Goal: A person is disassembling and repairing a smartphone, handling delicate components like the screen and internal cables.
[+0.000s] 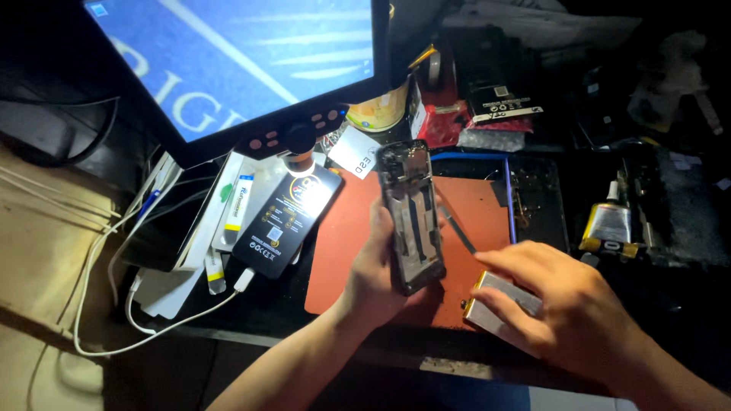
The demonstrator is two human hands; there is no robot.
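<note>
Head view, looking down over a dim, crowded worktop (251, 320). Risk first: opened phone (411, 217) held upright above the orange mat (343, 251), gripped only along its lower edges, bare insides facing up. Could slip out of that one-handed hold and drop onto the mat, judging by how little of the frame sits inside the palm. Could also get scratched or shorted by the thin metal tool (457, 228) lying just behind it at three o'clock.

Left hand (377, 278) at centre frame: fingers (378, 228) curled around the phone's left edge, thumb hidden behind the body, clamped firmly on the lower half. Phone tilted slightly, top end pointing to twelve o'clock towards the monitor (244, 61).

Right hand (563, 304) at four o'clock from the phone: fingers (506, 262) close together and bent, pressed down on a flat silvery slab (499, 304), possibly a battery, lying at the mat's lower right corner. Cannot tell whether lifting or only pinning. Might slide off the worktop edge if pushed towards six o'clock.

At nine o'clock, a black packaged box (285, 221) and white cable (152, 335). At three o'clock, a small glue bottle (609, 221), well apart.
</note>
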